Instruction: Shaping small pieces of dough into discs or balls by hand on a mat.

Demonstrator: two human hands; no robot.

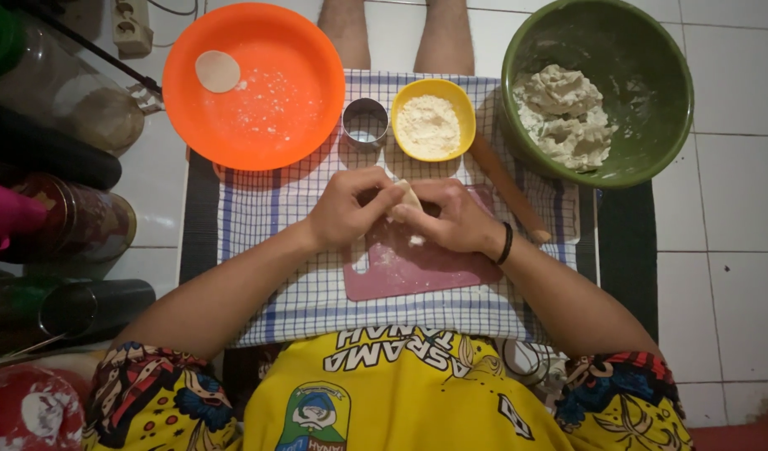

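Pale, soft lump of dough [408, 196] sits pinched between my left hand [348, 206] and right hand [453, 216], both grasping it over the pink plastic cutting board [417, 266]. Done: one flat dough disc [218, 71] on the far-left orange plate [254, 83]. Left: much dough in the far-right green bowl [597, 88].

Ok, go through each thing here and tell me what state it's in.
Dough piece: pinched between both hands' fingers.
Green bowl: holds a dough lump.
Yellow bowl: filled with flour.
Orange plate: floured, one dough disc on it.
Metal ring cutter: upright, empty.
Pink board: flour-dusted.
Rolling pin: lying idle.
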